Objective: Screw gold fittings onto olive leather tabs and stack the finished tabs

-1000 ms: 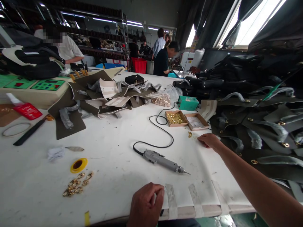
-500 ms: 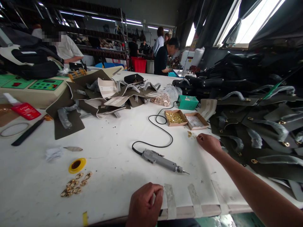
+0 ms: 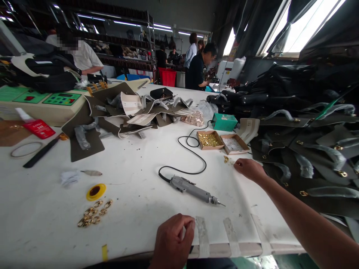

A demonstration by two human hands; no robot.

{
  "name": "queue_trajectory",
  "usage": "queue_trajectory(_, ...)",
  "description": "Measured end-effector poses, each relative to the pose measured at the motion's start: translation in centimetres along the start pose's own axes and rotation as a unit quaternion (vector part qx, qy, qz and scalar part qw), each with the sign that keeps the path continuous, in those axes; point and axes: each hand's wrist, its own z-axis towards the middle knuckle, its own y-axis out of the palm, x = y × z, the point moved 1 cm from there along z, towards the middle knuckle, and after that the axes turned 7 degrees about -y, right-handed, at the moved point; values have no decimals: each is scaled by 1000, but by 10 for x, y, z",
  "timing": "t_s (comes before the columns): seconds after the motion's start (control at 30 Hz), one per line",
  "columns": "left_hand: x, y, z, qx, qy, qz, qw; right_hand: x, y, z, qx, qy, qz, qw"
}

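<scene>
My left hand point(image 3: 174, 239) rests at the table's front edge, fingers curled and thumb against the index finger; whatever it may hold is hidden. Farther back on the right, my right hand point(image 3: 248, 168) touches the white tabletop with closed fingertips, beside small gold pieces point(image 3: 226, 159) and tiny clear bits. What is between those fingertips is too small to tell. Just behind it sit a box of gold parts point(image 3: 209, 139) and a box of clear parts point(image 3: 234, 144). Between my hands lies a grey electric screwdriver point(image 3: 193, 189), its tip pointing right and its black cable running to a green box point(image 3: 224, 122).
Gold chain links point(image 3: 91, 216), a yellow spool point(image 3: 96, 192), a black-handled tool point(image 3: 42, 152) and a red bottle point(image 3: 42, 129) lie left. Dark panels with wrapped handles pile up at the back point(image 3: 86, 140) and right point(image 3: 316, 158). Several people are farther back.
The whole view has shifted slightly, so the table items appear a little farther right. Both hands keep nearly the same pose and place on the table.
</scene>
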Motion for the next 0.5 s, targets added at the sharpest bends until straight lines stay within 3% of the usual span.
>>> queue_trajectory(0.2, 1, -3, -1, -16, 2, -4, 1000, 9, -18, -9, 56, 21, 102, 993)
queue_trajectory(0.3, 1, -5, 0, -18, 2, -11, 1000, -2, -35, -26, 114, 23, 145, 983)
queue_trajectory(0.4, 7, -8, -2, -15, 6, -28, 999, -45, -41, -56, 149, -10, 203, 968)
queue_trajectory(0.5, 14, -11, -10, -6, 13, -68, 998, -114, -31, -92, 122, -94, 272, 950)
